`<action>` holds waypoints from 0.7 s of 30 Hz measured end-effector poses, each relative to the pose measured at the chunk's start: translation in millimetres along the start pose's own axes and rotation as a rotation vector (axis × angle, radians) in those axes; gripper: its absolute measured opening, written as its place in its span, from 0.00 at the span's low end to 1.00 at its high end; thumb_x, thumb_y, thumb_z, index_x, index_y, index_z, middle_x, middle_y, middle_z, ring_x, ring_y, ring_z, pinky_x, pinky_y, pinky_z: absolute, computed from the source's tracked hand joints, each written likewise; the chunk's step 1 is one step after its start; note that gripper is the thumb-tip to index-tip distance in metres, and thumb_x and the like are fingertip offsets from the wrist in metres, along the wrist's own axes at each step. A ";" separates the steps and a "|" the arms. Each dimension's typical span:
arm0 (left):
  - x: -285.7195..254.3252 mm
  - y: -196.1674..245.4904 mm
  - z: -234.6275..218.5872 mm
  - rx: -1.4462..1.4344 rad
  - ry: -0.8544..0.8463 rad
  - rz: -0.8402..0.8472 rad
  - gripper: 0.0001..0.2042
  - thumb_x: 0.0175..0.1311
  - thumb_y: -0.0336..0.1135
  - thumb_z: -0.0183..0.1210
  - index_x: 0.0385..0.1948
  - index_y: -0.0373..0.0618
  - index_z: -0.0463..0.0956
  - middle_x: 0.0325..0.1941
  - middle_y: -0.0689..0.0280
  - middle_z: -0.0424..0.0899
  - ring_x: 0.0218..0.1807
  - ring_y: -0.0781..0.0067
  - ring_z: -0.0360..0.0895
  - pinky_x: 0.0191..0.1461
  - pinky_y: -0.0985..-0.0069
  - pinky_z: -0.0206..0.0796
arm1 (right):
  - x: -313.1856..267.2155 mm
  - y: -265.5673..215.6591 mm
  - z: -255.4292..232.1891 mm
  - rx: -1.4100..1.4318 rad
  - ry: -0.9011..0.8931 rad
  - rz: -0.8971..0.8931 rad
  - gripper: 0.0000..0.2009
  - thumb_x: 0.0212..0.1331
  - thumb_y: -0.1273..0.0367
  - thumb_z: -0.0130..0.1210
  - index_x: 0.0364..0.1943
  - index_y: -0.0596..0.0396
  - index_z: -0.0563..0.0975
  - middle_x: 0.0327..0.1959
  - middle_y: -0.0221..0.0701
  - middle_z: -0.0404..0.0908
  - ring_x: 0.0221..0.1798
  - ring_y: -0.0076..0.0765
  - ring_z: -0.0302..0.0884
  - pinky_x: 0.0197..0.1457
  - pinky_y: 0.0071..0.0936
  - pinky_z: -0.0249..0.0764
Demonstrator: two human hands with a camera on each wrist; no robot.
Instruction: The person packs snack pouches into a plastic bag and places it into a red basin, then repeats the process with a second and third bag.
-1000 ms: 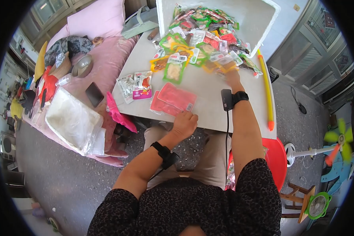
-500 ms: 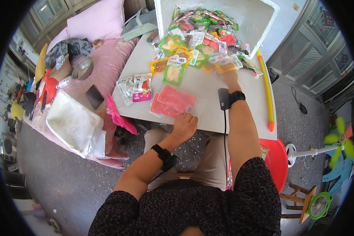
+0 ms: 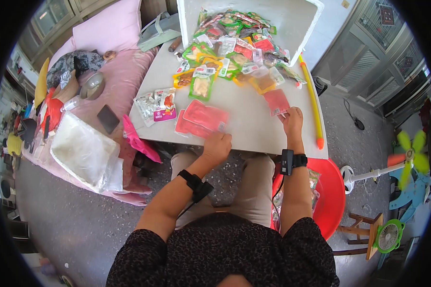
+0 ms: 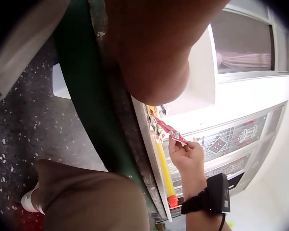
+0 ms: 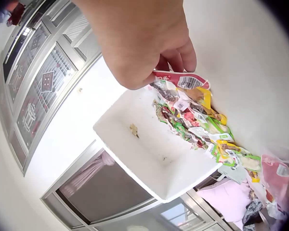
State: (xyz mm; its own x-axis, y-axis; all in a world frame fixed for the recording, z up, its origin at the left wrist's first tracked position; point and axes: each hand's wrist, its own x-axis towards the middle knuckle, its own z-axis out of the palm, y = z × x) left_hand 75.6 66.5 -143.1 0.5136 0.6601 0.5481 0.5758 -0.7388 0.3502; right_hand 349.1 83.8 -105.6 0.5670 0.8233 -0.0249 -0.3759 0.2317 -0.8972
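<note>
My right hand (image 3: 292, 123) pinches one end of a flat red food packet (image 3: 277, 102) and holds it over the right part of the table (image 3: 246, 129). In the right wrist view, a barcode shows on this packet (image 5: 188, 81) below the curled fingers. At the table's front edge, my left hand (image 3: 217, 147) has its fingers curled at the near corner of two overlapping red packets (image 3: 201, 117), whose right end is blurred. Its fingertips are hidden in the left wrist view. A heap of mixed food packets (image 3: 239, 52) spills from a white foam box (image 3: 292, 28).
Left of the red packets lie a silver packet and a purple-and-white packet (image 3: 164, 105). A yellow tube (image 3: 312, 103) runs along the table's right edge. Below stands a red basin (image 3: 331, 196) with packets inside. A pink-covered bed (image 3: 124, 71) adjoins the left side.
My right hand has come back from the heap toward me and now holds a red packet. My left hand stays by the two red packets. The head view has shifted slightly.
</note>
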 end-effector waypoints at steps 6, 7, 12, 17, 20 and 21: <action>7.1 10.3 -10.6 0.003 -0.041 -0.093 0.03 0.44 0.29 0.48 0.21 0.41 0.66 0.19 0.58 0.69 0.24 0.55 0.68 0.27 0.62 0.59 | -55.1 -19.4 -26.3 0.204 -0.101 0.146 0.04 0.46 0.76 0.41 0.27 0.53 0.63 0.29 0.35 0.71 0.31 0.37 0.71 0.33 0.42 0.71; 9.8 14.2 -14.6 -0.009 -0.041 -0.126 0.03 0.44 0.29 0.47 0.21 0.41 0.66 0.19 0.57 0.69 0.25 0.55 0.68 0.27 0.61 0.59 | -61.7 -19.3 -28.4 0.229 -0.128 0.175 0.04 0.46 0.76 0.41 0.27 0.52 0.63 0.29 0.36 0.71 0.32 0.37 0.71 0.33 0.43 0.71; 17.0 24.8 -24.5 -0.078 -0.006 -0.226 0.04 0.47 0.30 0.45 0.22 0.40 0.66 0.21 0.56 0.70 0.27 0.53 0.68 0.29 0.60 0.59 | -94.0 -16.7 -18.3 0.269 -0.295 0.306 0.03 0.47 0.76 0.41 0.27 0.53 0.64 0.27 0.36 0.72 0.31 0.39 0.73 0.33 0.44 0.72; 19.1 30.1 -25.1 -0.124 -0.001 -0.291 0.05 0.49 0.31 0.45 0.23 0.40 0.66 0.23 0.55 0.70 0.29 0.53 0.68 0.30 0.61 0.59 | -108.7 7.3 -18.7 0.290 -0.369 0.436 0.03 0.47 0.76 0.43 0.27 0.53 0.65 0.27 0.37 0.72 0.31 0.39 0.73 0.33 0.45 0.73; 18.2 36.6 -28.1 -0.133 0.021 -0.259 0.05 0.48 0.30 0.45 0.23 0.40 0.66 0.23 0.55 0.70 0.30 0.52 0.68 0.31 0.61 0.59 | -113.0 20.4 -13.0 0.379 -0.414 0.478 0.04 0.46 0.76 0.43 0.27 0.53 0.66 0.28 0.37 0.73 0.32 0.40 0.73 0.35 0.45 0.72; 18.4 38.5 -28.4 -0.129 0.023 -0.244 0.05 0.48 0.30 0.45 0.23 0.40 0.66 0.23 0.55 0.70 0.29 0.52 0.68 0.30 0.61 0.59 | -116.3 20.1 -6.9 0.384 -0.423 0.481 0.04 0.47 0.76 0.44 0.27 0.53 0.66 0.30 0.37 0.73 0.33 0.40 0.73 0.36 0.45 0.72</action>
State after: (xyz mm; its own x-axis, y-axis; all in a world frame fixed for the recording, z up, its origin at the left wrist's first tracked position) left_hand 89.1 46.3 -98.0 0.3540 0.8185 0.4524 0.5941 -0.5704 0.5671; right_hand 280.7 -10.9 -123.7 -0.0264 0.9906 -0.1346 -0.7849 -0.1039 -0.6108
